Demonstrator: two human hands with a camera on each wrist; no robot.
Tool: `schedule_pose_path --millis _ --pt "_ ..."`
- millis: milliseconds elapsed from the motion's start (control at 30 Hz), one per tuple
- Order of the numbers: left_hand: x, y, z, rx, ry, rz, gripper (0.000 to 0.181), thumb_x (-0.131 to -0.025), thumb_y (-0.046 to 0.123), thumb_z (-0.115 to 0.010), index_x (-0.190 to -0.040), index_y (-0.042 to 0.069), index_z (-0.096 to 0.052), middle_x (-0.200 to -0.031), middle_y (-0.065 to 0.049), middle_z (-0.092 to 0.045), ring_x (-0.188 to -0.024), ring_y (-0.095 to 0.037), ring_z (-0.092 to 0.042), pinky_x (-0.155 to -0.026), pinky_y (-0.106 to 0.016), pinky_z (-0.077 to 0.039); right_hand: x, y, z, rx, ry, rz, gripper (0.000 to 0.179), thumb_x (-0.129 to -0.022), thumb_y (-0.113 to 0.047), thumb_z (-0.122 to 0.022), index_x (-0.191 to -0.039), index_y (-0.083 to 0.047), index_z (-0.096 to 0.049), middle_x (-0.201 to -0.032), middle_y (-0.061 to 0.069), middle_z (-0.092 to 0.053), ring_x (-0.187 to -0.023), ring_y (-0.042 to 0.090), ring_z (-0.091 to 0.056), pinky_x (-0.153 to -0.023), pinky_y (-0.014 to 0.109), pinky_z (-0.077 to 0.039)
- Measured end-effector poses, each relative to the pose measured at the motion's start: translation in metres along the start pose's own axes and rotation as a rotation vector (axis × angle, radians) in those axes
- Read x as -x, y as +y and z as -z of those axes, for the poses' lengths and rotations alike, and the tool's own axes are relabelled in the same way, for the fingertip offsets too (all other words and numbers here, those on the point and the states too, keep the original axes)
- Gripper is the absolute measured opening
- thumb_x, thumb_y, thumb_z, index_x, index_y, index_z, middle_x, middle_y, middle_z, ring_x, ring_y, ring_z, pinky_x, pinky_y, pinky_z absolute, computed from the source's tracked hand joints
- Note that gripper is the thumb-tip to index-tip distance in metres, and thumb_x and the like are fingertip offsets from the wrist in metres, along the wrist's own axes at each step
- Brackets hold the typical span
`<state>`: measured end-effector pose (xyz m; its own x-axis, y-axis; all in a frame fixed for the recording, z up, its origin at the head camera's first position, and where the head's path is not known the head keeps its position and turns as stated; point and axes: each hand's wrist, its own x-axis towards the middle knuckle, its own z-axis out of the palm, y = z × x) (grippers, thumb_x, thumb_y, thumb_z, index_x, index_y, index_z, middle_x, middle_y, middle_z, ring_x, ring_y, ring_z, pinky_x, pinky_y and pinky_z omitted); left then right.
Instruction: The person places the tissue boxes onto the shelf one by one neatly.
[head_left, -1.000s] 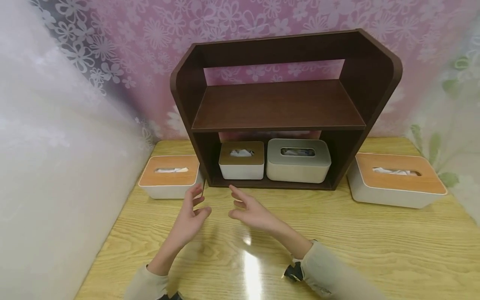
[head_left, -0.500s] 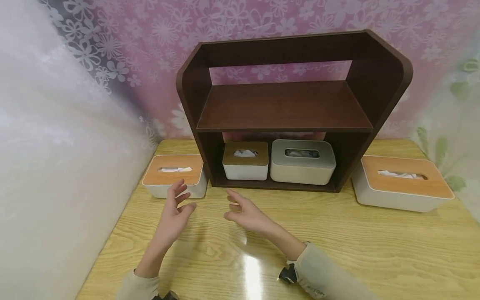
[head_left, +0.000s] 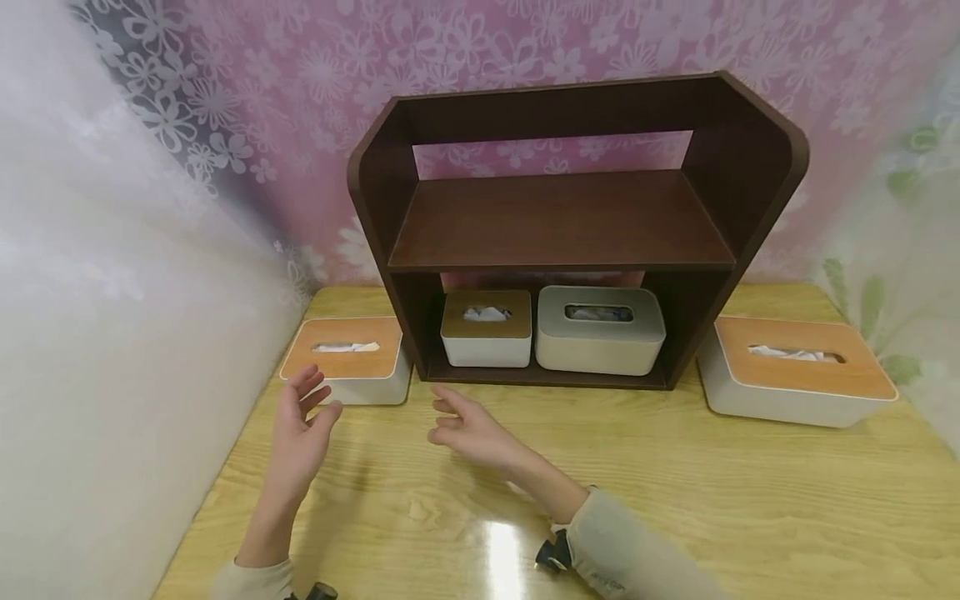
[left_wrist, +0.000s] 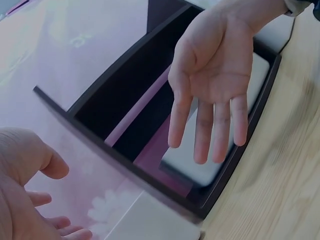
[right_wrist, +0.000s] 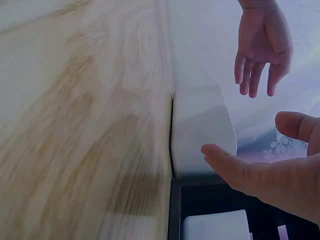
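Note:
A white tissue box with an orange wood-look lid [head_left: 375, 362] stands left of the dark brown shelf [head_left: 562, 221]. My left hand [head_left: 295, 437] is raised at its front left corner, fingers loosely spread, and overlaps that corner in the head view. To its right, over the table before the shelf, my right hand [head_left: 476, 432] hovers with relaxed fingers. The palms face each other across a gap, and both hands hold nothing. In the left wrist view the right hand [left_wrist: 215, 75] shows its palm. The right wrist view has the left hand [right_wrist: 264, 47] beyond the box [right_wrist: 202, 132].
On the shelf's lower level sit a small brown-lidded tissue box [head_left: 487, 350] and a grey-lidded one [head_left: 600, 354]. A larger orange-lidded tissue box [head_left: 795, 404] stands to the right. The wooden table [head_left: 637, 467] meets a pale wall [head_left: 112, 375] at left.
Both hands have moved left; the left hand has gone farther, from the near right of the left tissue box to its front left corner, so the gap between the hands has widened.

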<state>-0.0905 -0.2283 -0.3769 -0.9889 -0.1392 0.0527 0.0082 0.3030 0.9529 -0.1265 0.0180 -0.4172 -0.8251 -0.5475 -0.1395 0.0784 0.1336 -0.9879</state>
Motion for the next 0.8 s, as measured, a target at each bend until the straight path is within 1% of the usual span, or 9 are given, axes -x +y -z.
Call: schedule_pose_path --millis 133,233,300,400,467,567,667,733,800 --pt "-0.003 -0.005 0.005 0.02 0.055 0.034 0.06 -0.1 0.004 -0.048 -0.153 0.004 -0.02 -0.152 -0.014 -0.028 -0.136 -0.028 -0.033 -0.098 -0.023 -0.034 -0.005 0.002 -0.007 -0.015 0.001 -0.007 0.074 -0.095 -0.018 -0.061 -0.158 -0.01 -0.023 -0.155 0.023 -0.033 -0.138 0.043 -0.039 -0.106 0.056 -0.04" --pt "-0.007 -0.008 0.01 0.029 0.1 0.04 0.06 -0.1 0.003 -0.047 -0.153 0.004 -0.019 -0.151 -0.014 -0.028 -0.136 -0.029 -0.033 -0.097 -0.024 -0.033 -0.009 0.002 -0.011 -0.024 0.004 0.001 0.074 -0.095 -0.018 -0.061 -0.158 -0.01 -0.024 -0.154 0.023 -0.033 -0.138 0.044 -0.039 -0.105 0.056 -0.041" --pt "-0.009 -0.011 0.014 0.023 0.121 0.045 0.061 -0.1 0.005 -0.047 -0.154 0.004 -0.019 -0.152 -0.014 -0.027 -0.137 -0.03 -0.031 -0.098 -0.025 -0.033 -0.013 0.002 -0.014 -0.023 0.008 0.006 0.074 -0.094 -0.017 -0.061 -0.158 -0.009 -0.024 -0.154 0.024 -0.034 -0.138 0.044 -0.039 -0.105 0.056 -0.041" --pt "-0.013 -0.015 0.022 0.01 0.148 0.063 0.062 -0.1 0.007 -0.047 -0.154 0.006 -0.016 -0.154 -0.012 -0.023 -0.139 -0.031 -0.028 -0.103 -0.031 -0.032 -0.02 -0.001 -0.019 -0.017 0.009 0.007 0.073 -0.094 -0.016 -0.061 -0.158 -0.011 -0.026 -0.154 0.024 -0.033 -0.138 0.044 -0.038 -0.106 0.055 -0.041" --pt "-0.017 -0.018 0.028 0.005 0.179 0.077 0.063 -0.1 0.007 -0.048 -0.155 0.007 -0.016 -0.155 -0.013 -0.022 -0.14 -0.031 -0.026 -0.106 -0.037 -0.031 -0.025 -0.003 -0.022 -0.011 0.009 0.012 0.073 -0.094 -0.016 -0.061 -0.158 -0.013 -0.027 -0.155 0.024 -0.032 -0.139 0.045 -0.038 -0.106 0.055 -0.041" --pt "-0.022 -0.022 0.036 -0.015 0.212 0.113 0.066 -0.099 0.008 -0.048 -0.156 0.008 -0.013 -0.157 -0.014 -0.019 -0.142 -0.032 -0.023 -0.11 -0.044 -0.029 -0.031 -0.006 -0.027 -0.007 0.01 0.018 0.073 -0.093 -0.015 -0.061 -0.158 -0.016 -0.028 -0.157 0.022 -0.03 -0.14 0.045 -0.036 -0.105 0.054 -0.042" --pt "-0.028 -0.031 0.042 -0.041 0.212 0.146 0.074 -0.099 0.01 -0.048 -0.158 0.01 -0.004 -0.159 -0.018 -0.01 -0.144 -0.036 -0.015 -0.112 -0.052 -0.026 -0.034 -0.007 -0.032 -0.004 0.015 0.021 0.074 -0.092 -0.016 -0.062 -0.158 -0.017 -0.028 -0.158 0.021 -0.029 -0.14 0.045 -0.035 -0.106 0.053 -0.041" --pt "-0.031 -0.038 0.046 -0.063 0.194 0.173 0.08 -0.099 0.012 -0.048 -0.158 0.012 0.005 -0.161 -0.02 -0.002 -0.146 -0.04 -0.008 -0.114 -0.056 -0.023 -0.035 -0.008 -0.035 -0.004 0.015 0.021 0.073 -0.092 -0.015 -0.062 -0.158 -0.019 -0.029 -0.159 0.019 -0.028 -0.141 0.046 -0.034 -0.107 0.053 -0.04" --pt "-0.036 -0.046 0.049 -0.081 0.179 0.193 0.084 -0.099 0.014 -0.049 -0.158 0.013 0.012 -0.161 -0.023 0.004 -0.147 -0.042 -0.003 -0.115 -0.059 -0.021 -0.037 -0.009 -0.038 0.006 0.007 0.023 0.074 -0.093 -0.016 -0.062 -0.158 -0.02 -0.027 -0.161 0.015 -0.027 -0.142 0.044 -0.033 -0.108 0.052 -0.039"
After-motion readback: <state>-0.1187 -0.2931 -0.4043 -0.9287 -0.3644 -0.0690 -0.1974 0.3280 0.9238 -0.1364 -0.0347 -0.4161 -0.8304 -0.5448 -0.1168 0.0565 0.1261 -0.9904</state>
